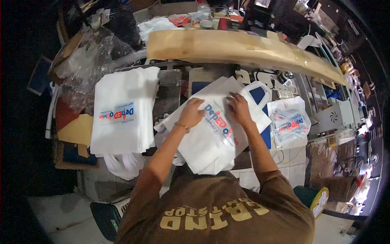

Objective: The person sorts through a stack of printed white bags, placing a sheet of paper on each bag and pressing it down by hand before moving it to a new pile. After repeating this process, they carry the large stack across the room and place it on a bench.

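Observation:
A white printed tote bag (221,148) lies tilted in front of me, on top of other white bags. Blue and red lettering runs across it. My left hand (192,112) rests on the bag's left side, with its fingers laid on the fabric beside the print. On the other side of the lettering, my right hand (239,107) touches the bag with its fingers spread. A white handle loop (260,87) shows past the right hand, over a dark blue panel (266,136).
To the left is a stack of printed white bags (122,91), handles hanging over the edge. Printed transfer sheets (289,122) lie at right on white fabric. A long brown-wrapped roll (235,46) spans the back. Crumpled clear plastic (91,61) is at far left, a fan-vented machine (335,118) at right.

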`<action>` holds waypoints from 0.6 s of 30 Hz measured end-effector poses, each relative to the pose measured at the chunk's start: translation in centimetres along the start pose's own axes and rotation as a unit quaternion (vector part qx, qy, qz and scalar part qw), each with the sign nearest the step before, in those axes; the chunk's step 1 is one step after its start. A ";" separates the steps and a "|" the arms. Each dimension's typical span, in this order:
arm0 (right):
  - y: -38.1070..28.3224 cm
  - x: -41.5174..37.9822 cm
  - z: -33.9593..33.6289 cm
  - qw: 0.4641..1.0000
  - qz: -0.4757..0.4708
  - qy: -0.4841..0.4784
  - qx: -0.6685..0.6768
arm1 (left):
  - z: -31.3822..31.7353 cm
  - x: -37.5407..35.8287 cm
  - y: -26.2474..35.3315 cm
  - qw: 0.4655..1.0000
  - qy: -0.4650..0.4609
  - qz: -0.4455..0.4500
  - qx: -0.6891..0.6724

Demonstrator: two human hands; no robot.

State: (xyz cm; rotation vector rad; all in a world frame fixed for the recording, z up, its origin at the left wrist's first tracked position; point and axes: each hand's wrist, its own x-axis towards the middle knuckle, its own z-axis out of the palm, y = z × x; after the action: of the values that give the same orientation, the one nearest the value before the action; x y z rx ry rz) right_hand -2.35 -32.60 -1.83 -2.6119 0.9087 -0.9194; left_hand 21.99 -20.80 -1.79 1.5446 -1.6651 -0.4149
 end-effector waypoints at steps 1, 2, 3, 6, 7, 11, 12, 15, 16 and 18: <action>0.9 -0.6 -0.7 0.998 0.027 -0.054 -0.026 | 1.2 0.9 0.8 1.000 -0.004 0.002 0.001; 1.4 -1.3 -0.7 0.998 0.031 -0.051 -0.026 | 2.3 1.7 1.5 0.997 0.003 -0.020 0.080; 1.7 -2.1 -0.6 0.999 0.014 -0.044 -0.027 | 3.1 2.4 2.0 0.986 0.011 -0.042 0.158; 1.2 -2.8 -1.0 0.998 0.026 -0.057 -0.024 | 3.8 2.8 1.1 0.985 -0.021 -0.001 0.173; 1.2 -3.0 -0.8 0.998 0.032 -0.052 -0.019 | 4.1 2.7 1.0 0.986 -0.004 0.015 0.166; 0.9 -2.9 -0.9 0.998 0.042 -0.035 -0.009 | 4.3 2.8 0.5 0.992 -0.004 0.000 0.128; 0.7 -2.8 -1.1 0.998 0.045 -0.039 -0.007 | 4.1 3.0 0.2 0.994 0.015 0.025 0.106; 1.1 -3.0 -0.9 0.999 0.040 -0.034 0.006 | 3.7 2.8 1.1 0.994 0.051 0.052 0.083; 1.3 -3.0 -0.9 0.999 0.036 -0.034 0.013 | 3.4 2.4 2.0 0.993 0.071 0.053 0.081; 1.9 -2.9 -0.8 0.998 0.040 -0.049 0.024 | 2.7 0.4 5.3 0.989 0.091 0.082 0.083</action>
State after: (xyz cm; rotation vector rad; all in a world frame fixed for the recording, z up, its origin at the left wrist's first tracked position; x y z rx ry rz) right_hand -5.58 -32.24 -3.36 -2.5366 0.9469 -0.7748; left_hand 16.52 -20.91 0.47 1.5009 -1.7008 -0.0475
